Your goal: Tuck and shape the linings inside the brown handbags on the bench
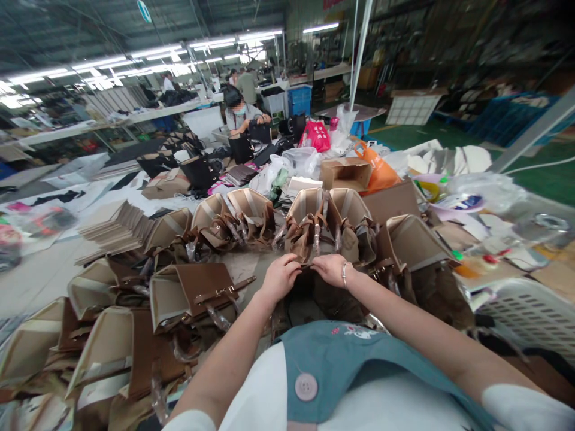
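Observation:
My left hand (281, 276) and my right hand (331, 270) are close together in front of my chest, fingertips pinched on the top edge of a dark brown handbag (326, 299). Much of that bag lies in shadow, and my apron partly hides it. Just beyond my hands, brown handbags with beige linings (305, 206) stand in a curved row, some with plastic-wrapped handles. More of these part-made bags (202, 281) crowd the table to the left of my left forearm. Beside my right forearm another brown bag (408, 239) leans with its lining showing.
Stacked flat brown panels (119, 230) lie at the left. Behind the bags are a cardboard box (345, 173), an orange bag (380, 167) and plastic wrap. A white perforated basket (530, 311) stands at the right. Across the table a co-worker (242, 114) handles black bags.

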{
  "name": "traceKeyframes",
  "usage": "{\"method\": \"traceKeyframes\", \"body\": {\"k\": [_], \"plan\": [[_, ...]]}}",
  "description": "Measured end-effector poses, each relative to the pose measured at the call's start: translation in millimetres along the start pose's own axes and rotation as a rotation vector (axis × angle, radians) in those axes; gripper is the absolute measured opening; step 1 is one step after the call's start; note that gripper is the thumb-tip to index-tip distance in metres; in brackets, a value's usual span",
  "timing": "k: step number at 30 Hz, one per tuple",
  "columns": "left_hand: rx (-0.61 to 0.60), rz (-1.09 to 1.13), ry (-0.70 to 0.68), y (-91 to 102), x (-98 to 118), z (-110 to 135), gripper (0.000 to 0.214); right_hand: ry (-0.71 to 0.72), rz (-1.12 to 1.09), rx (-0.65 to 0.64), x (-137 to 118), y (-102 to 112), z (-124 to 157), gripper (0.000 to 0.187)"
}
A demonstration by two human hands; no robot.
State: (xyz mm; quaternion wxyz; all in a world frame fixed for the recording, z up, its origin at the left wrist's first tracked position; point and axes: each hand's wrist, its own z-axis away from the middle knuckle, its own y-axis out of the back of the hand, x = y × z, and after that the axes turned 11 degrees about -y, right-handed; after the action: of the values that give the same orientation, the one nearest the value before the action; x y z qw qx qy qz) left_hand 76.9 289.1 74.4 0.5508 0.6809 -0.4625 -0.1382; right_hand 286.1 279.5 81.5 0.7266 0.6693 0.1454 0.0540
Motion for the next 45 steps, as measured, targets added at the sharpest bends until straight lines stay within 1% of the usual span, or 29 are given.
{"method": "traceKeyframes", "body": {"k": [5,9,15,21,27,32,39,45], "plan": [[-0.056,-0.023,-0.015,3.0,2,-5,0.013,0.002,-0.007,0.007,2,-2,1,0.026],[-0.081,-0.022,0.001,1.3,2,-6,0.014,0.006,-0.013,0.012,2,-2,1,0.027],[-0.051,-0.028,0.07,-4.2,-2,-6,0.019,0.021,-0.024,0.016,4,-1,0,0.03],[-0.036,-0.048,0.125,-6.4,3,-9,0.02,0.038,-0.034,0.013,7,2,0,0.033],[-0.022,-0.048,0.161,-6.3,5,-12,0.019,0.083,-0.127,0.073,6,0,-3,0.036],[-0.004,-0.036,0.19,-6.7,2,-12,0.018,0.112,-0.153,0.105,4,0,-12,0.032],[0.048,0.005,0.208,-11.2,-1,-11,0.016,0.136,-0.075,0.087,-5,1,-24,0.028],[0.101,0.078,0.199,-10.1,-11,-2,0.012,0.136,-0.047,0.107,-13,0,-25,0.029]]}}
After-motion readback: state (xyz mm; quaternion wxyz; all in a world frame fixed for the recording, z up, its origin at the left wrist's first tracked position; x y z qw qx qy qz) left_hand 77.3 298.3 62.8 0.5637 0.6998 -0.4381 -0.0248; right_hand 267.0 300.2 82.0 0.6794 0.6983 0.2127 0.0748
